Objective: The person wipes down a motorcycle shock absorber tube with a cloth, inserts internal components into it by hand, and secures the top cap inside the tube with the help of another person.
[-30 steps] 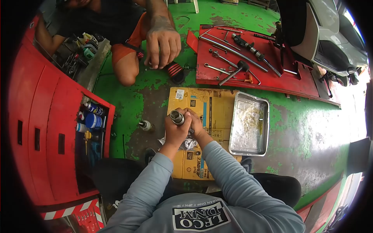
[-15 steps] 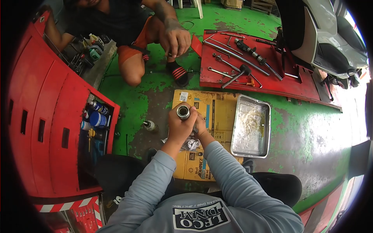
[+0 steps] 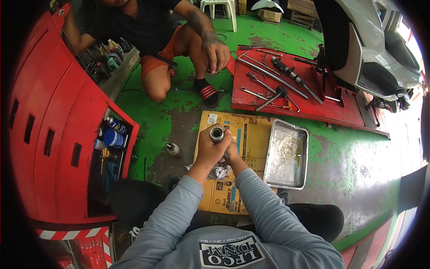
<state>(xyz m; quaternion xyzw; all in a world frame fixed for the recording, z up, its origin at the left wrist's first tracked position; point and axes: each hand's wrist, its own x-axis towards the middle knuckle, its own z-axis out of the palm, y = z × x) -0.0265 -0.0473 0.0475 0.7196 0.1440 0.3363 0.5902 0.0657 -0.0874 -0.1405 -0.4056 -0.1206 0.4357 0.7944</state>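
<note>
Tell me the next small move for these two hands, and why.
Perhaps tip the metal tube toward the tray: the left hand grips it open end up, the right hand is alongside, and the tray, streaked with residue, lies to the right.

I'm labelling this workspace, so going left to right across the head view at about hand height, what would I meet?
Red cabinet, small bottle, metal tube, metal tray.

Two hands (image 3: 208, 147) near, one tube (image 3: 217, 139)! One rag (image 3: 220, 172), one cardboard sheet (image 3: 255, 124), one tray (image 3: 286, 175) right, one bottle (image 3: 175, 150) on the floor (image 3: 156, 123) left, one mallet (image 3: 281, 92) far right!
</note>
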